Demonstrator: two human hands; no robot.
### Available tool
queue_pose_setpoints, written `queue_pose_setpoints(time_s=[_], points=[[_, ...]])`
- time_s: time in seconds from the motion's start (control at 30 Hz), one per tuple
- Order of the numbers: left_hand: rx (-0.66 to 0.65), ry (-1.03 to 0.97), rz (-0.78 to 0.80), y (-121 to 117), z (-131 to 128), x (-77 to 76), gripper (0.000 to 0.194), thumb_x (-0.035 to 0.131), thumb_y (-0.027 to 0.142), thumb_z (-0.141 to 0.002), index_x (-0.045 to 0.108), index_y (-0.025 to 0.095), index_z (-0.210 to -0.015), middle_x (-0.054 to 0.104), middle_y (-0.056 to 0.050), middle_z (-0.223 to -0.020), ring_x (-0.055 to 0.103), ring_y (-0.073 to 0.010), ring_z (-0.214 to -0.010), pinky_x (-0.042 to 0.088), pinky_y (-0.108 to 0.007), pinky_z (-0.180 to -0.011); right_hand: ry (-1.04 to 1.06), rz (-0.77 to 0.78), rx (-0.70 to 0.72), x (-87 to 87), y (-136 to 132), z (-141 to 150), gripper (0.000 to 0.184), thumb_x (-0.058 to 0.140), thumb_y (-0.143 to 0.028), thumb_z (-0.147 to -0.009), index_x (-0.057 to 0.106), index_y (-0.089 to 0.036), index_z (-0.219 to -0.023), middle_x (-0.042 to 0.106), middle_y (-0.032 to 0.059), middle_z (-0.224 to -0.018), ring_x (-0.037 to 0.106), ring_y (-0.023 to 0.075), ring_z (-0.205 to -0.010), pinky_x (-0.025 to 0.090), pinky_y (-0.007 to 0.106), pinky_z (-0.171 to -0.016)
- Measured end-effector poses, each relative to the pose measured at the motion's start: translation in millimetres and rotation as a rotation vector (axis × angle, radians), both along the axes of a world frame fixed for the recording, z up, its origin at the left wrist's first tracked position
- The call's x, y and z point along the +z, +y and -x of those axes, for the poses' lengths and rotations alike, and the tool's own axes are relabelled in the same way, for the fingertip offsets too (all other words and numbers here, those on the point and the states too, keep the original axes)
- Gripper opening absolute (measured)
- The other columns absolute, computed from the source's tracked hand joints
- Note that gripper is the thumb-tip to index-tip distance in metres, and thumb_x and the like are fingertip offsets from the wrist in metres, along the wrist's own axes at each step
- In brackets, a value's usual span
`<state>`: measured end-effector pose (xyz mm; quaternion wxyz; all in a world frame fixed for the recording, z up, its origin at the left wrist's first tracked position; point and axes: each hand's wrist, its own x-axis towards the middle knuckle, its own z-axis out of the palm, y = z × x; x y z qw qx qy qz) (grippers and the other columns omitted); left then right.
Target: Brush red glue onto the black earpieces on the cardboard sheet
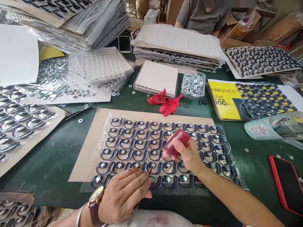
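Note:
A clear plastic tray of several dark hook-shaped parts with metal washers lies on brown cardboard in front of me. My right hand is closed on a small red squeeze bottle, tilted with its nozzle down toward the parts. My left hand, with a brown wristwatch, rests at the tray's near edge and pinches a thin red-tipped stick over the front rows.
A tub of washers, red crumpled scraps and a white pad lie behind the tray. Stacked trays surround the green table. A red phone lies at right. Another person in a grey shirt sits opposite.

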<state>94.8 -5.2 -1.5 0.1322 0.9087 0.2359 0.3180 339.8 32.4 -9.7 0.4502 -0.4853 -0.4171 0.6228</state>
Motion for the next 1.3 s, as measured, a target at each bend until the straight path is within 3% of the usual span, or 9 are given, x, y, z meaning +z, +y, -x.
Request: queue_pose_setpoints(time_s=[0.1,0.2,0.57,0.8,1.3], points=[[0.024,0.009,-0.025,-2,-4,-0.5,0.015,0.06,0.016,-0.092,0.067,0.008,-0.103,0.075,-0.007,-0.093,0.073,-0.018,-0.087,0.061,-0.031,-0.083,0.014,-0.067,0.046,0.2,-11,9,0.026,0.065,-0.044,-0.089,0.066,-0.018,-0.085,0.069,0.0015,-0.062,0.067,0.0159,-0.054,0.058,0.028,-0.055],[0.026,0.028,-0.043,-3,-6,0.1,0.014,0.059,0.016,-0.093,0.067,0.008,-0.101,0.075,-0.008,-0.093,0.073,-0.018,-0.086,0.061,-0.031,-0.083,0.02,-0.107,0.021,-4.7,-15,15,0.023,0.067,-0.041,-0.087,0.064,-0.019,-0.091,0.068,0.0004,-0.063,0.071,0.0193,-0.058,0.061,0.033,-0.06],[0.003,0.067,-0.094,-9,-7,-0.2,0.017,0.064,0.015,-0.09,0.069,0.004,-0.101,0.075,-0.012,-0.098,0.073,-0.0235,-0.092,0.06,-0.038,-0.09,-0.222,-0.221,0.136,-25.2,-22,17,0.023,0.07,-0.036,-0.084,0.064,-0.018,-0.098,0.073,0.005,-0.072,0.07,0.0196,-0.065,0.059,0.032,-0.065],[0.019,0.076,-0.111,-10,-5,-0.4,0.016,0.063,0.016,-0.091,0.07,0.006,-0.1,0.075,-0.011,-0.097,0.073,-0.022,-0.092,0.06,-0.035,-0.089,-0.363,-0.329,0.146,-22.0,-22,16,0.023,0.072,-0.035,-0.081,0.065,-0.019,-0.096,0.074,0.0051,-0.076,0.071,0.0205,-0.07,0.059,0.033,-0.07],[0.002,0.073,-0.099,-13,-5,-4.7,0.016,0.066,0.015,-0.089,0.069,0.004,-0.101,0.075,-0.012,-0.099,0.073,-0.0244,-0.092,0.06,-0.039,-0.086,-0.368,-0.42,0.064,-22.3,-22,17,0.025,0.075,-0.035,-0.079,0.065,-0.018,-0.095,0.074,0.0059,-0.074,0.072,0.0211,-0.067,0.059,0.033,-0.066]])
